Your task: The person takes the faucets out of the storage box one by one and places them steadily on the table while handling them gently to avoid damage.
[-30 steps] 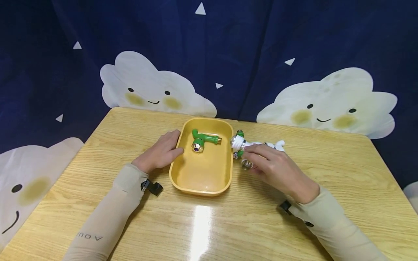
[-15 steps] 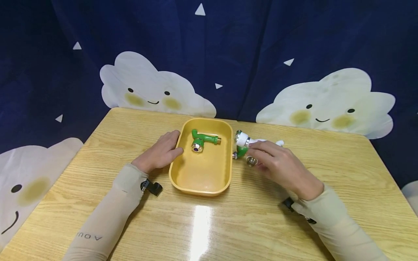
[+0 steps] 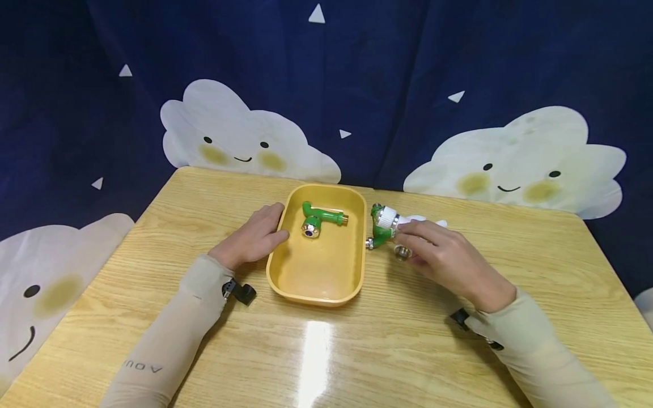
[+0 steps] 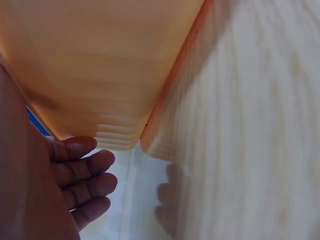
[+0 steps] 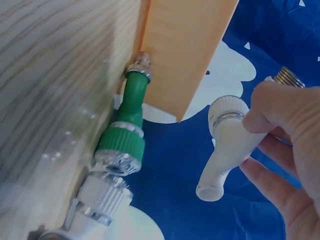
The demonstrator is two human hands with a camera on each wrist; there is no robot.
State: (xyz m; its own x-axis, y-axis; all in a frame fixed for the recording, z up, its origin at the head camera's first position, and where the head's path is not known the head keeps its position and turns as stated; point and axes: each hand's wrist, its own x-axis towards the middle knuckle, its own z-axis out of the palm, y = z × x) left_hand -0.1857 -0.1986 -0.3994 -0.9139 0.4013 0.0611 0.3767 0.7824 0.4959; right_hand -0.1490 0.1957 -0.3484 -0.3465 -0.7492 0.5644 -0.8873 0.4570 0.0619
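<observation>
My right hand grips a white faucet above the table, just right of the yellow plastic bin. Its ribbed white knob faces the bin, and a threaded metal end shows by the thumb in the right wrist view. Resting against the bin's left side is my left hand, with relaxed fingers by the outer wall and the thumb at the rim. Inside the bin lies a green faucet with a chrome-capped knob. Partly behind the held faucet, a second green faucet lies against the bin's right wall.
Another white faucet lies on the wooden table beyond my right hand, mostly hidden in the head view. A dark blue curtain with cloud prints hangs behind the table's back edge.
My right hand has moved a little to the right with the white faucet, away from the bin. More of the green faucet beside the bin shows. The left hand stays on the bin.
</observation>
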